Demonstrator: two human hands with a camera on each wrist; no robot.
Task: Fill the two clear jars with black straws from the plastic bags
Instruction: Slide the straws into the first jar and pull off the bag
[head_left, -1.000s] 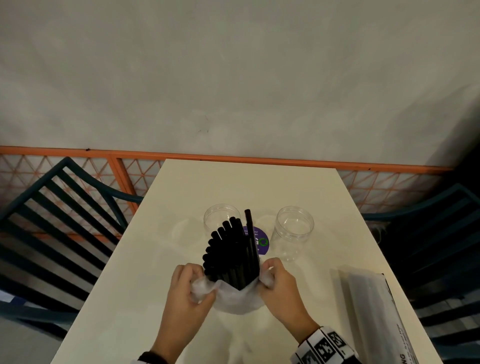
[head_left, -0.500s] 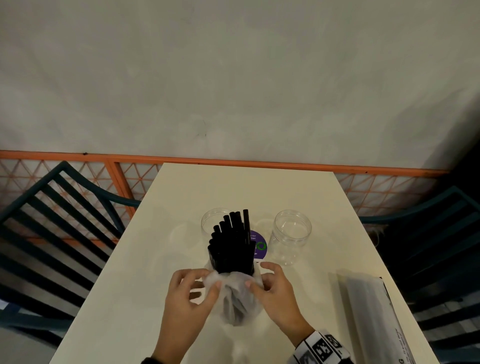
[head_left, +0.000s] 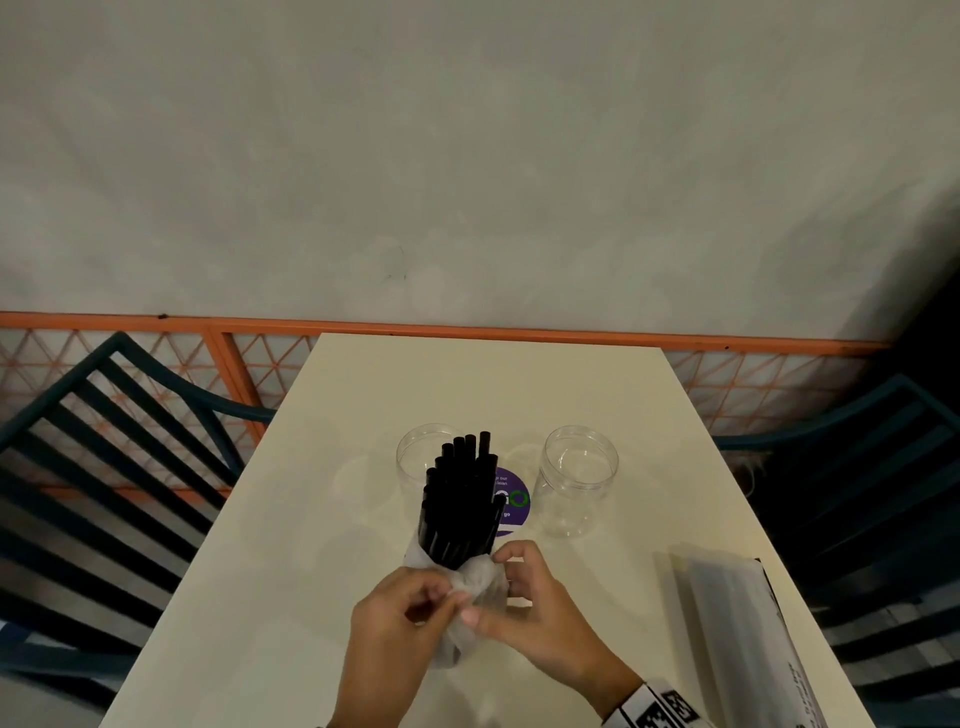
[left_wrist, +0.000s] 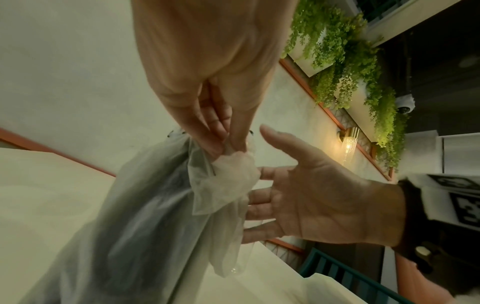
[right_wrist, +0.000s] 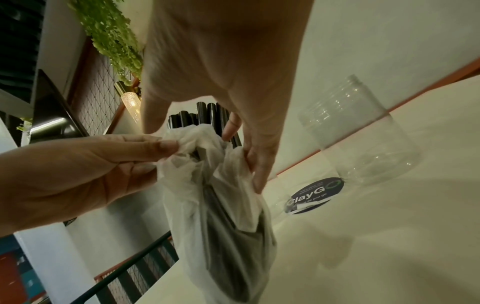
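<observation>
I am pinching the bunched rim of the plastic bag (head_left: 470, 597) between thumb and curled fingers of my left hand (head_left: 400, 623), gathering it at the base of the bundle of black straws (head_left: 460, 499), which is standing upright out of the bag. My right hand (head_left: 535, 613) is lying against the bag's other side, fingers only loosely bent and pressing the film. Both clear jars (head_left: 576, 478) are standing just beyond on the table (head_left: 291, 545), either side of a purple sticker (head_left: 511, 501).
</observation>
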